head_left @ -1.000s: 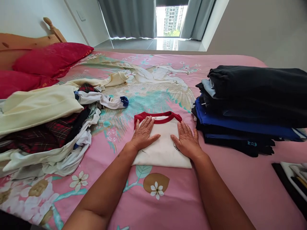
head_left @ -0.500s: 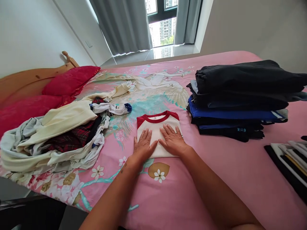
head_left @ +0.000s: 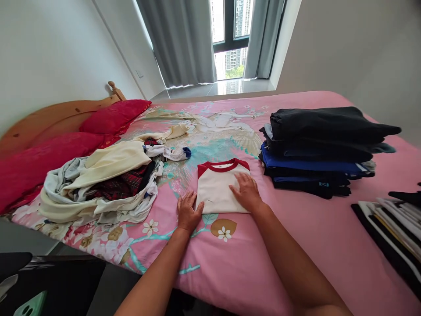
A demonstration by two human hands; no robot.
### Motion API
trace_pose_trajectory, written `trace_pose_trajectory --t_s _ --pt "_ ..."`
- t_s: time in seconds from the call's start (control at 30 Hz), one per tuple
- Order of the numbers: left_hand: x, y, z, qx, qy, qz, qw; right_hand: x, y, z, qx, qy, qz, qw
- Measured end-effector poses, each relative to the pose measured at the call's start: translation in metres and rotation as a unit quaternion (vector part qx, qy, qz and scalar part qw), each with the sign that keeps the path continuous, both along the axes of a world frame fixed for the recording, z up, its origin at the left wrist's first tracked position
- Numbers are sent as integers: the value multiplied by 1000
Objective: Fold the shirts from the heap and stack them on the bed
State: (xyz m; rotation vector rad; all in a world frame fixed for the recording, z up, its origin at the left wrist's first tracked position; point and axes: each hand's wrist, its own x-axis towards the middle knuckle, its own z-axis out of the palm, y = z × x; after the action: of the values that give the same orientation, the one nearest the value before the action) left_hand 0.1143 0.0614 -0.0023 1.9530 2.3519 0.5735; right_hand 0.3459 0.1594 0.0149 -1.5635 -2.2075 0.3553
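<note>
A folded T-shirt (head_left: 219,186), cream with a red collar and red shoulders, lies flat on the pink flowered bedsheet (head_left: 263,263). Its collar points away from me. My left hand (head_left: 189,212) rests at the shirt's lower left edge, fingers outstretched, the thumb touching the cloth. On the shirt's right side, my right hand (head_left: 247,192) lies palm down with its fingers spread. Neither hand grips anything.
Left of the shirt is a loose heap of clothes (head_left: 112,175), near red pillows (head_left: 115,117) and a wooden headboard (head_left: 66,115). To the right stands a tall stack of dark folded clothes (head_left: 322,149). Another folded pile (head_left: 391,228) sits at the right edge.
My left hand has slid off the shirt's middle to its lower left edge. My right hand has shifted slightly toward the shirt's right side. The camera view has tilted up and turned a little left.
</note>
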Motion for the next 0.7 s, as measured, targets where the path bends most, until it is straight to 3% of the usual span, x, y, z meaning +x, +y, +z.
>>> trace_pose_trajectory --t_s 0.1,0.2,0.33,0.47,0.57,0.7 --pt "-4 1 -7 31 -23 3 999 28 -16 -3 45 141 -150 978" --pt "-7 3 -13 52 -34 1 998 57 -45 -7 -57 186 -237 952" --pt "-7 6 -13 42 -40 5 998 71 -76 -10 -200 200 -230 931" --pt "-4 5 -4 12 -64 0 998 57 -78 -2 -339 304 -233 859" --pt "-2 -4 2 5 -152 8 988 47 -78 8 -356 350 -229 836" --pt "-1 -33 7 51 -352 14 934 45 -90 15 -353 414 -218 810"
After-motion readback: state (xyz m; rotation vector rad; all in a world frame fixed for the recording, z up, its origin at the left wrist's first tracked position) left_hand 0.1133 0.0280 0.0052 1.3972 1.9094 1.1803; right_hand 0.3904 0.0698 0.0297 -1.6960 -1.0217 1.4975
